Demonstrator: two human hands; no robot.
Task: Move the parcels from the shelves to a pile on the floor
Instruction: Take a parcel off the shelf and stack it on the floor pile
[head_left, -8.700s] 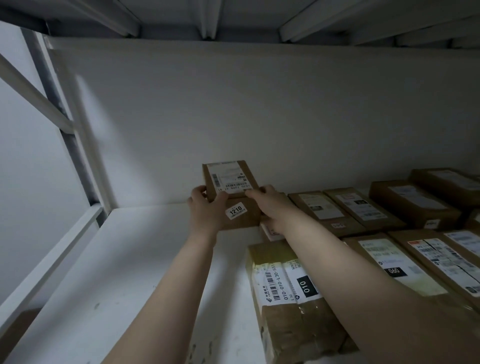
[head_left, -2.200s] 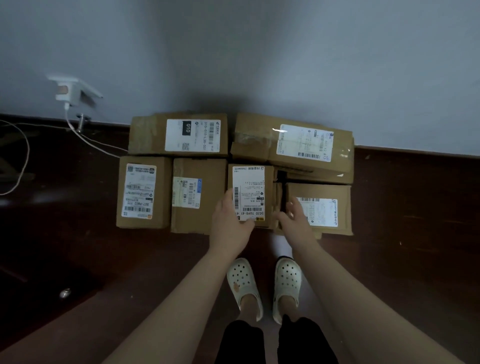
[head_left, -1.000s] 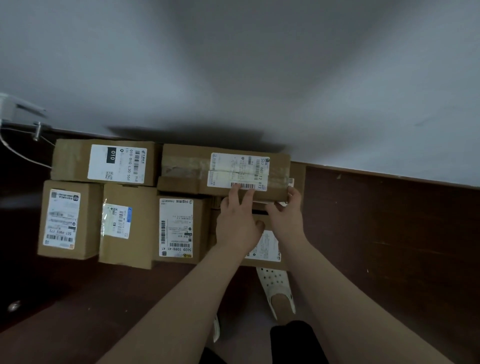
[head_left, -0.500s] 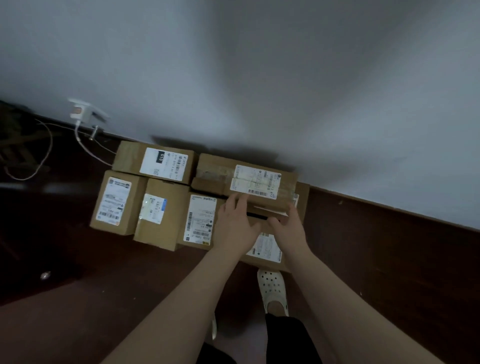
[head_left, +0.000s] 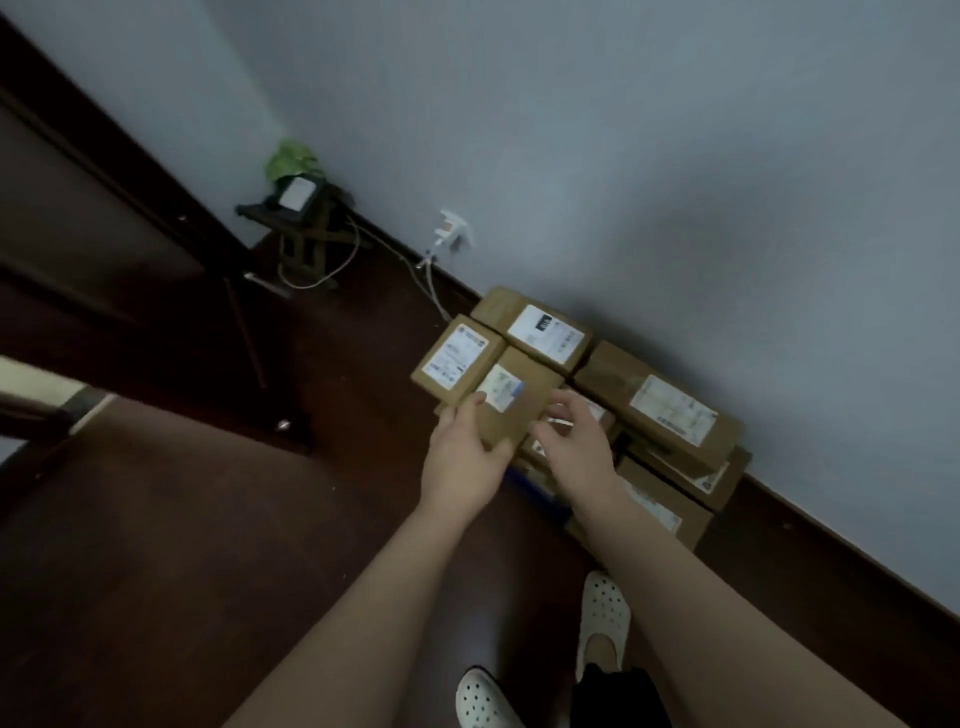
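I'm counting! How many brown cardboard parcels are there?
7. Black-labelled brown cardboard parcel at back; left-end one; blue-labelled one in the left hand; one under the right hand; long top one; one beneath it; nearest one. More may hide.

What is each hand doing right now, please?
Left hand: grips the blue-labelled parcel, thumb on top.
Right hand: fingers curled beside that parcel; whether it holds it cannot be told.

Both arms reaching down, left hand (head_left: 465, 460) gripping a parcel (head_left: 519, 415), thumb on top, right hand (head_left: 576, 447) close alongside, fingers loosely curved
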